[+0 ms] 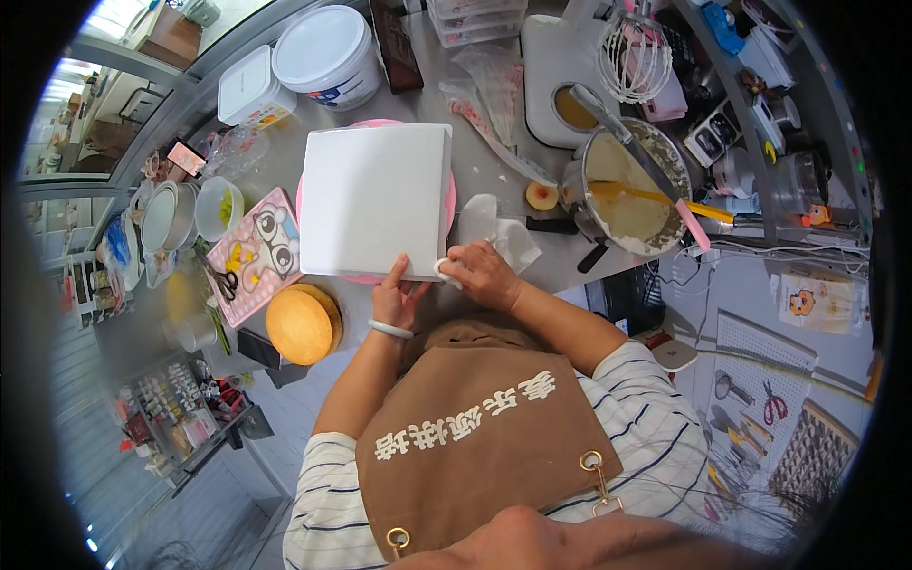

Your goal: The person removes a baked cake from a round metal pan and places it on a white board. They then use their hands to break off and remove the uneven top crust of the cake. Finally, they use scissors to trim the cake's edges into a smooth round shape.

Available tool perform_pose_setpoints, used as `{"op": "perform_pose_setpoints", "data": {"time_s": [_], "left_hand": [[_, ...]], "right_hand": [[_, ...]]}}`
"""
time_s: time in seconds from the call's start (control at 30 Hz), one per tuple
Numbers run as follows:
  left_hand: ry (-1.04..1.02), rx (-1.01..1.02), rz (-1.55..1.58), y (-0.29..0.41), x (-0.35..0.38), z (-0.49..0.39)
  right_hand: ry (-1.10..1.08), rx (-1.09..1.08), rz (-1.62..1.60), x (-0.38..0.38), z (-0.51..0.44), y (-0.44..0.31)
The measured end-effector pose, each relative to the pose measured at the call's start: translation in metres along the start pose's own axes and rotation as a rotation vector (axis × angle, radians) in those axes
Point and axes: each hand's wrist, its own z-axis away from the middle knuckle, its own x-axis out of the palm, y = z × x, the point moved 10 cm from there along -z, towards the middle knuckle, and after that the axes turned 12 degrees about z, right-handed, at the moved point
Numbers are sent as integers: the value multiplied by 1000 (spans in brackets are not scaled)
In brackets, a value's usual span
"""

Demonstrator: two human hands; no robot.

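A white square board (374, 199), perhaps a box lid, lies over a round pink turntable (452, 196), whose rim shows at its sides. My left hand (396, 299) grips the board's front edge, thumb on top and the other fingers partly hidden below. At the front right corner, my right hand (486, 274) pinches a small wad of white tissue (447, 271) against the edge. Just behind that hand, a crumpled white sheet (491, 228) rests on the steel table.
Round sponge cake layers (303, 324) sit at the near left, beside a pink patterned tray (253, 253) bearing scissors (222, 280). A mixing bowl (630, 192) holding pale batter or cream stands right, a pink-handled spatula (659, 171) across it. A lidded bucket (324, 57) is behind.
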Motion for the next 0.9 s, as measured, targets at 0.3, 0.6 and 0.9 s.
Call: {"op": "perform_pose_setpoints", "data": {"time_s": [0.3, 0.6, 0.9], "left_hand": [[-44, 2, -106, 11, -6, -1], [-36, -6, -156, 31, -24, -2], [-111, -83, -307, 55, -42, -13]], "right_hand": [[-21, -72, 209, 10, -28, 39], [-62, -12, 323, 2, -58, 76], [-96, 379, 422, -15, -59, 177]]}}
